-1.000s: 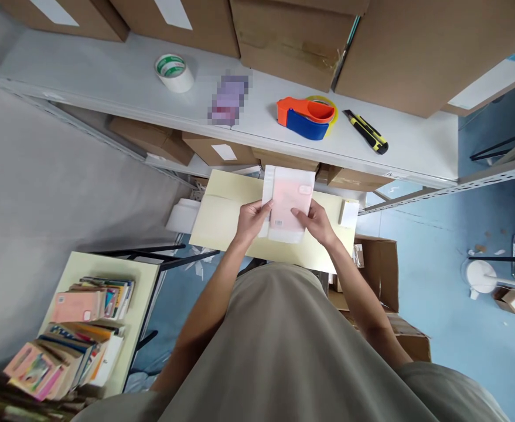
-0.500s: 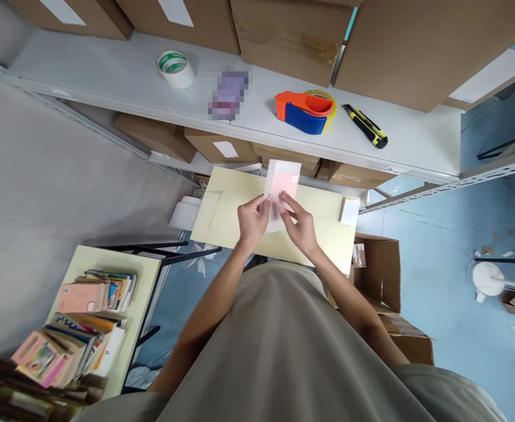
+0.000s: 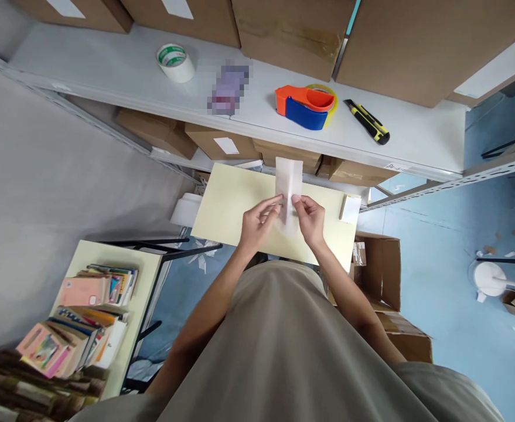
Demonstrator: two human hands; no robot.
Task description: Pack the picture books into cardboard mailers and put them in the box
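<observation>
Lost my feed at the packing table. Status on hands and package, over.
Left hand and right hand both pinching the white package, held edge-on above the yellow table. Nothing in the way.

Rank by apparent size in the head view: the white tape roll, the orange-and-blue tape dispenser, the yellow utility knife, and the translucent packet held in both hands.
1. translucent packet, nearer the camera, so unsure
2. tape dispenser
3. utility knife and white tape roll look alike

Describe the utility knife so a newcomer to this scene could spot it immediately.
Look at the long grey shelf under the cardboard boxes. Right of the orange-and-blue tape dispenser lies the utility knife: slim, black and yellow, the only narrow tool there.
</observation>
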